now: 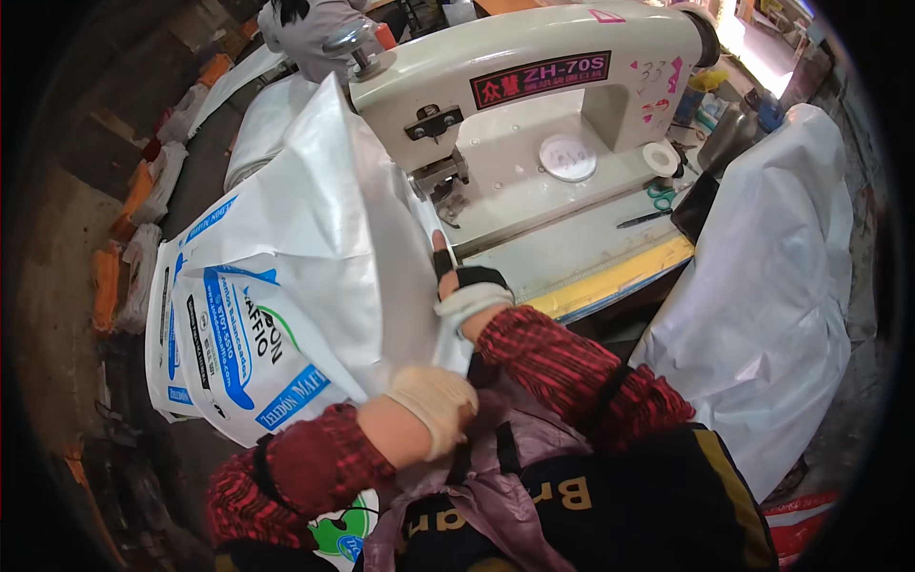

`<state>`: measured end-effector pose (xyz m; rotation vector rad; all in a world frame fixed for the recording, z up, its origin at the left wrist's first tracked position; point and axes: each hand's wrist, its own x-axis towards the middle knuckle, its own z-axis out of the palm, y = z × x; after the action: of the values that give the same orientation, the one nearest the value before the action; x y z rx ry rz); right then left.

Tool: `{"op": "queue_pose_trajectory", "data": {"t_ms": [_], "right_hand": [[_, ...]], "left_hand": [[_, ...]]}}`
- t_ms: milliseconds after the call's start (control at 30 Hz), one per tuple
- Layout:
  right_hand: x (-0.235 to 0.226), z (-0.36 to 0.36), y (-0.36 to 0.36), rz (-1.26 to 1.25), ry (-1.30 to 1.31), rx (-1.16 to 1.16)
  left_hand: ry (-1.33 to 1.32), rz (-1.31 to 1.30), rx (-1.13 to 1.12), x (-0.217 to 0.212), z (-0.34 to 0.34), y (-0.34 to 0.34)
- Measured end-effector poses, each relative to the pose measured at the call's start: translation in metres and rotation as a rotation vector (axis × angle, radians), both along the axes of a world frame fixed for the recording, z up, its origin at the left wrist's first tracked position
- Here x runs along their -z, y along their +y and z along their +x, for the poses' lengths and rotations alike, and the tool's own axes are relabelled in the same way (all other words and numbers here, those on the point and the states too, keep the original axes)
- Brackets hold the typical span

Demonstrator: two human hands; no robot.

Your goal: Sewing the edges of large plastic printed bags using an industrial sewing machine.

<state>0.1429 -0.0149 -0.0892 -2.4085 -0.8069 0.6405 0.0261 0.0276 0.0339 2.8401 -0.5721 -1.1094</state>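
A large white sack (319, 224) with blue and black print stands bulging at the left. Its right edge runs up to the needle area (448, 191) of a cream industrial sewing machine (534, 62). My right hand (462, 281), in a dark fingerless glove with a pale cuff, is at that edge just below the needle area. Its index finger points up along the sack, while its other fingers are mostly hidden. Closer to my body, my left hand (434, 410) is closed at the sack's lower edge in a cream glove. What lies inside its curled fingers is mostly covered.
Right of me hangs a big white sheet or sack (762, 276). Green-handled scissors (660, 197), a dark slim tool (644, 219) and a white roll (660, 160) lie on the machine table, with its yellow front edge (610, 284). Another person (310, 38) is beyond the machine.
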Motion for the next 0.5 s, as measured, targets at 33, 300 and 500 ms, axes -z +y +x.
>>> {"op": "queue_pose_trajectory", "data": {"t_ms": [33,300,500], "right_hand": [[-0.001,0.007,0.008,-0.017,0.021,0.006],[0.041,-0.018,0.001,0.132,-0.14,-0.141],[0.021,-0.053,-0.047,0.254,0.124,-0.229]], "left_hand": [[-0.047,0.067,-0.034,-0.006,0.004,0.009],[0.045,-0.05,0.056,0.028,-0.013,-0.01],[0.211,-0.189,0.154,0.038,-0.011,-0.051]]}}
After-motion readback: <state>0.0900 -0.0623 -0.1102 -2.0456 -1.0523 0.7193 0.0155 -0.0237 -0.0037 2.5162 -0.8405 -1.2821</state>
